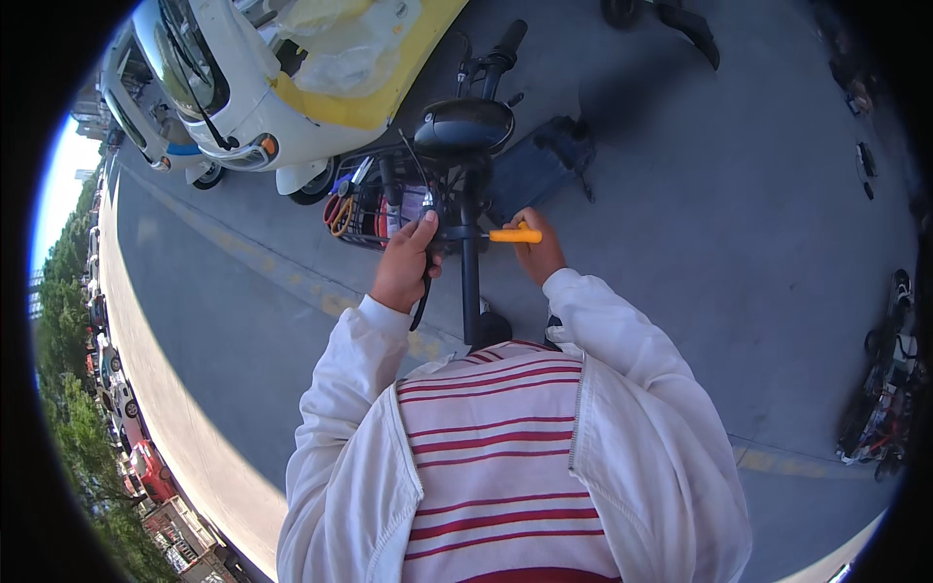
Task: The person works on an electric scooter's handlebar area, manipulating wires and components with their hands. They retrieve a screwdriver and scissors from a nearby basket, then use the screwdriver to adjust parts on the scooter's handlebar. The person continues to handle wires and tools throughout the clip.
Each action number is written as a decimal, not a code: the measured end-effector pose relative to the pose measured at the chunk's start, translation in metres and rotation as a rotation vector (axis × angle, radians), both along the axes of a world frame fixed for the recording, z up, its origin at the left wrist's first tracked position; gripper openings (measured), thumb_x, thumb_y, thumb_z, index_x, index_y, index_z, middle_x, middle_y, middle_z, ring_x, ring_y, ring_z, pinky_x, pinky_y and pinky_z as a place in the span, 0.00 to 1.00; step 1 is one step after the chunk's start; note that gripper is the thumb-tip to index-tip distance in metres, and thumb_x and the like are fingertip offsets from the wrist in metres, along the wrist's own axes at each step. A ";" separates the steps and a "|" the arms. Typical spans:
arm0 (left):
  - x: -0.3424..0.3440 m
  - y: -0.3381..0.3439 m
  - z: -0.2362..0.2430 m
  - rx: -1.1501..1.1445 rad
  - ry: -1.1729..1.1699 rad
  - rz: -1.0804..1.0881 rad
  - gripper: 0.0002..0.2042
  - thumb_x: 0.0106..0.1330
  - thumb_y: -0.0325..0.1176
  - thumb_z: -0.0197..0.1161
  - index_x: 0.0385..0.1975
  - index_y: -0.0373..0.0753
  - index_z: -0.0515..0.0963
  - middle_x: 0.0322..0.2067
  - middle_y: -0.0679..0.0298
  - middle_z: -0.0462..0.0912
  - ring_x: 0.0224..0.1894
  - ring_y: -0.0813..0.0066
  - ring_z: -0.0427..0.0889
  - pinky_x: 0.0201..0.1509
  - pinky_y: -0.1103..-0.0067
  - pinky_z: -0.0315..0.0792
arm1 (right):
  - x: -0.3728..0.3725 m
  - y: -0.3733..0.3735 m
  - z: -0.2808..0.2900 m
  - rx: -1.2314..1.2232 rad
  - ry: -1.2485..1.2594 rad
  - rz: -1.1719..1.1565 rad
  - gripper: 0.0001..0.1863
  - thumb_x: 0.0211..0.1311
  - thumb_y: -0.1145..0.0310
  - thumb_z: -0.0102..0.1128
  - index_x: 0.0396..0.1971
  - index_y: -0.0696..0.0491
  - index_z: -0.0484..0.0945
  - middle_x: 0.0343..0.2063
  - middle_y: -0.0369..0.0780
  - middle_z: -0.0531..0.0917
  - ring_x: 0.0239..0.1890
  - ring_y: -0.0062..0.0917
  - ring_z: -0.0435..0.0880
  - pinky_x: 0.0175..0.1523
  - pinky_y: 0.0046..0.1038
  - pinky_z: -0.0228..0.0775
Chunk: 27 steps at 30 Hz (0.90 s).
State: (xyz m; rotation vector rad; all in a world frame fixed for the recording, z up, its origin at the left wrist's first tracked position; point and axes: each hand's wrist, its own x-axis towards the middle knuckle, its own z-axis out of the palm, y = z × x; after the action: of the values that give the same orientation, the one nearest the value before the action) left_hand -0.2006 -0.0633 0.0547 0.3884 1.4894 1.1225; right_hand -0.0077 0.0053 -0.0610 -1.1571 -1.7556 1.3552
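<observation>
In front of me is a small black bike, its handlebar turned sideways and a rounded dark housing below the grip. My left hand is closed around a black brake lever or cable end with a silver fitting by the thumb; I cannot tell which. The curved black part hangs below the fingers. On the other side of the upright black tube, my right hand grips an orange-handled tool, whose tip meets the tube's side. The tip itself is hard to see.
A black wire basket left of the tube holds scissors and other tools. A white and yellow vehicle stands at the upper left. A dark flat object lies beyond the bike. Bikes line the far right.
</observation>
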 end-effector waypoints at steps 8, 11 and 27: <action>-0.011 -0.003 -0.010 0.040 -0.058 -0.047 0.15 0.70 0.47 0.58 0.36 0.40 0.73 0.24 0.71 0.74 0.20 0.84 0.72 0.20 0.85 0.64 | -0.002 -0.036 -0.004 -0.177 -0.057 -0.064 0.18 0.73 0.57 0.48 0.36 0.60 0.72 0.24 0.44 0.76 0.27 0.34 0.76 0.35 0.32 0.67; -0.014 -0.005 -0.007 0.025 -0.096 -0.055 0.16 0.70 0.47 0.59 0.37 0.38 0.72 0.26 0.70 0.75 0.21 0.82 0.74 0.22 0.84 0.68 | -0.005 -0.046 0.006 -0.233 -0.060 -0.119 0.23 0.74 0.49 0.44 0.31 0.57 0.70 0.16 0.35 0.68 0.19 0.20 0.69 0.28 0.27 0.65; -0.050 0.004 -0.010 0.009 -0.268 -0.370 0.16 0.69 0.48 0.60 0.41 0.40 0.72 0.38 0.67 0.78 0.37 0.73 0.82 0.36 0.75 0.75 | -0.027 -0.040 -0.002 -0.276 0.328 -0.673 0.17 0.73 0.57 0.50 0.43 0.57 0.76 0.22 0.33 0.73 0.26 0.16 0.69 0.35 0.23 0.63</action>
State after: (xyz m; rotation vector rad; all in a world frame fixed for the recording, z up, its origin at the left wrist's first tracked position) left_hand -0.2505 -0.0590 0.0448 0.4775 1.1224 0.8486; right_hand -0.0351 -0.0348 -0.0628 -1.4060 -0.8460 1.2792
